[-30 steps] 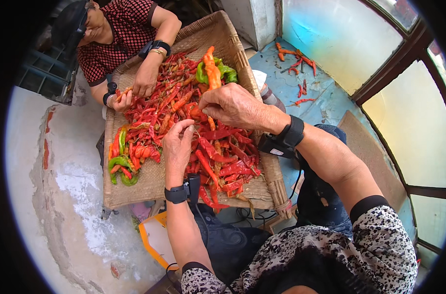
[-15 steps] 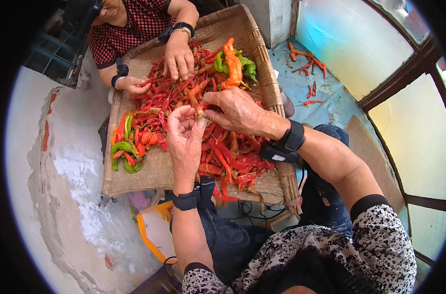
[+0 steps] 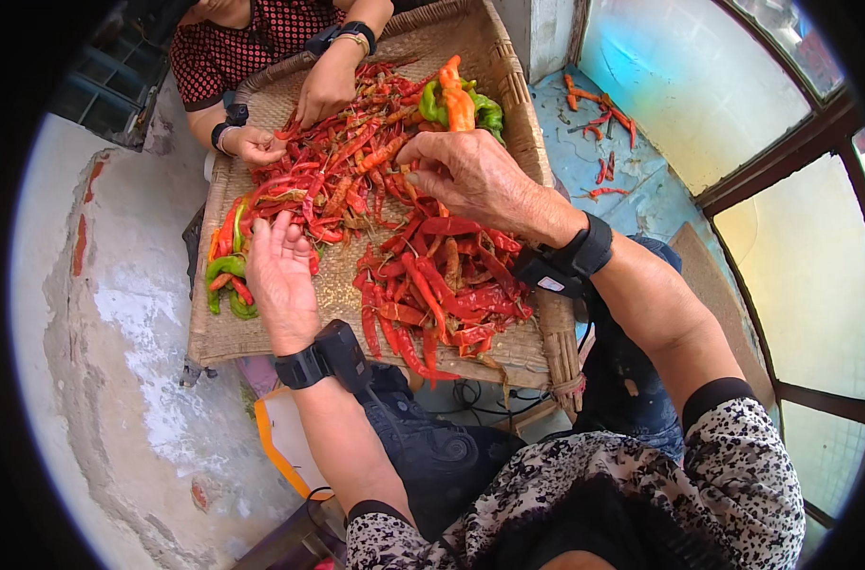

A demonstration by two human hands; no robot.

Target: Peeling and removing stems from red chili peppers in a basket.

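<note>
A large heap of dried red chili peppers (image 3: 356,142) lies in a woven basket tray (image 3: 342,275). My left hand (image 3: 282,280) is over the tray's left side, palm up. Its fingers are stretched, with nothing seen in them, beside the green peppers (image 3: 225,271) and the heap's left edge. My right hand (image 3: 475,180) hovers over the middle right with fingers bent downward. Its thumb and forefinger look apart, nothing visible between them. Below it lies a second pile of larger red chilies (image 3: 442,285). An orange pepper (image 3: 456,95) stands behind my right hand, next to more green peppers (image 3: 489,116).
Across the tray, another person's hands (image 3: 323,93) work in the heap. Loose chilies (image 3: 603,119) lie on the blue floor at right. A peeling wall (image 3: 157,313) stands left, framed glass panels (image 3: 784,237) right. Black cables (image 3: 480,404) lie beneath the tray.
My hands have parted from their meeting over the heap. The left moved left and its fingers opened; the right moved slightly right and up. The other person's right-side hand moved left.
</note>
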